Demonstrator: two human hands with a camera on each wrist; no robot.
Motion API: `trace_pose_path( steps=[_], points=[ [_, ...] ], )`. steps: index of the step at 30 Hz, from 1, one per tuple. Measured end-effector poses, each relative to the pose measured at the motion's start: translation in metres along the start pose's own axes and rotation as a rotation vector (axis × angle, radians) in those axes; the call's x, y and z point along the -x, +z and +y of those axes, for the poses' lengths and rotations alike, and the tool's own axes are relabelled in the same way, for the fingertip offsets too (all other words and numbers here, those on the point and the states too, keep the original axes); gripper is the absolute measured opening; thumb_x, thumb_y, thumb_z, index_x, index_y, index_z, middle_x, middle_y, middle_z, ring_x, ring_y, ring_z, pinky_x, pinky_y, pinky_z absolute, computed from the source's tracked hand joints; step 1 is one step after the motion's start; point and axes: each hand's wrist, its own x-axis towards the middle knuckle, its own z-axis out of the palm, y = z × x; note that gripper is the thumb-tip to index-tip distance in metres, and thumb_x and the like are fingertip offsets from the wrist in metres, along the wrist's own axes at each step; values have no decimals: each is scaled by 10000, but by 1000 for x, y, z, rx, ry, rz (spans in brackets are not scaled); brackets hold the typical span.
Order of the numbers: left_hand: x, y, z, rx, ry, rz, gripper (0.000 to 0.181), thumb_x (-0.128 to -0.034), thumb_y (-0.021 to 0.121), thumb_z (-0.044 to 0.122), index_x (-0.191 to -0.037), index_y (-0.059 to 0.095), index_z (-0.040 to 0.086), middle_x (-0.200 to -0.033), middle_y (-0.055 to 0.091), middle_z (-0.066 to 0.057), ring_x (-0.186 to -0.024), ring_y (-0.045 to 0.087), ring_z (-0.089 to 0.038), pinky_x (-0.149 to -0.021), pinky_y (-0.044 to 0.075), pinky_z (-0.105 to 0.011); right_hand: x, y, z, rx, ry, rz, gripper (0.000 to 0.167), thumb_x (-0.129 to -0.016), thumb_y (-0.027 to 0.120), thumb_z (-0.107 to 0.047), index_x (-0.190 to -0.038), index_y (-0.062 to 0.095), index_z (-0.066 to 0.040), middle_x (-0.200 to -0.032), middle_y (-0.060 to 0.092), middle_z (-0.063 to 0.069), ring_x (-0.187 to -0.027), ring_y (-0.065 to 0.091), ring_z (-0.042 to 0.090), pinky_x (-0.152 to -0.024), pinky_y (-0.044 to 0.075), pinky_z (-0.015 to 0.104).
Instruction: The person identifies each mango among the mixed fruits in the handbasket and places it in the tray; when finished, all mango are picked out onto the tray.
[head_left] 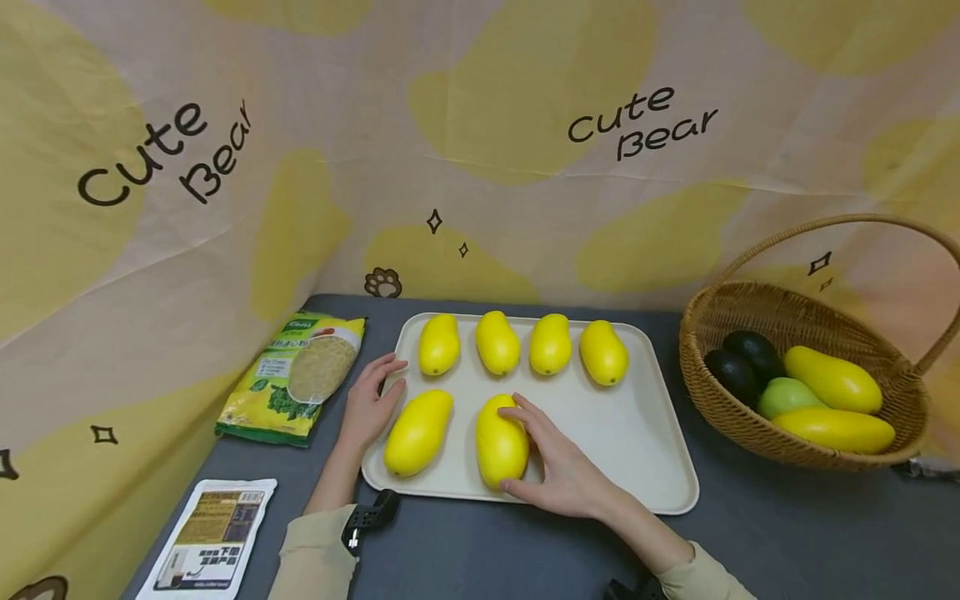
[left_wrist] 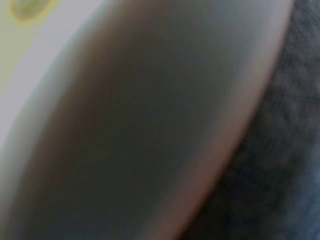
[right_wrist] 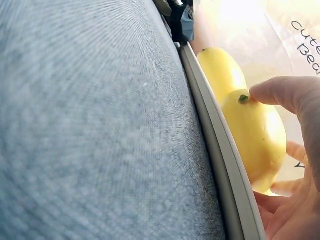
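On the white tray [head_left: 645, 450], a back row of several yellow mangoes [head_left: 438, 345] stands above a front pair. My right hand [head_left: 562, 471] spans the front-right mango [head_left: 501, 442], fingers at its far end and thumb at the near one. In the right wrist view, the thumb touches that mango [right_wrist: 257, 142] beside its green stem end. The other front mango [head_left: 418, 433] lies to its left. My left hand [head_left: 369, 404] rests at the tray's left rim, fingers extended and holding no fruit. The left wrist view is mostly blocked by a blurred, close surface.
A wicker basket [head_left: 697, 392] at the right holds two dark avocados [head_left: 752, 357], a green fruit [head_left: 789, 398] and two more mangoes [head_left: 832, 379]. Left of the tray lie a yellow-green food bag [head_left: 292, 379] and a white pouch [head_left: 210, 537]. Printed cloth hangs behind the grey table [head_left: 465, 554].
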Motion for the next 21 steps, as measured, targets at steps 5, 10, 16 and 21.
trace_pose_path(
  steps=[5,10,16,21],
  points=[
    [-3,1,1,-8,13,4,312,-962,595,129,-1258,636,42,-1445,461,-121,-1344,406,-310,-1107,330,-475,-1,0,2,-24,10,20,868,-763,810,-382,-1477,329,-277,-1598,202,-29,-1378,331,103,-1077,396,403],
    [-2,0,4,2,13,9,309,-956,594,117,-1250,639,32,-1440,464,-126,-1345,405,-311,-1106,330,-472,-2,2,3,-48,25,34,912,-745,822,-452,-1480,317,-262,-1582,213,-81,-1329,378,71,-1064,411,362],
    [0,-1,6,1,2,-4,316,-960,585,115,-1259,629,23,-1450,449,-134,-1350,395,-316,-1112,323,-473,-2,3,2,-77,26,44,939,-718,847,-441,-1475,327,-245,-1567,230,-98,-1279,425,76,-1039,435,342],
    [1,-1,5,0,-4,-9,318,-965,581,120,-1265,624,26,-1455,443,-129,-1348,397,-313,-1112,322,-475,-2,3,3,-80,26,46,956,-713,852,-437,-1481,319,-240,-1568,236,-81,-1253,448,77,-1031,441,337]
  ],
)
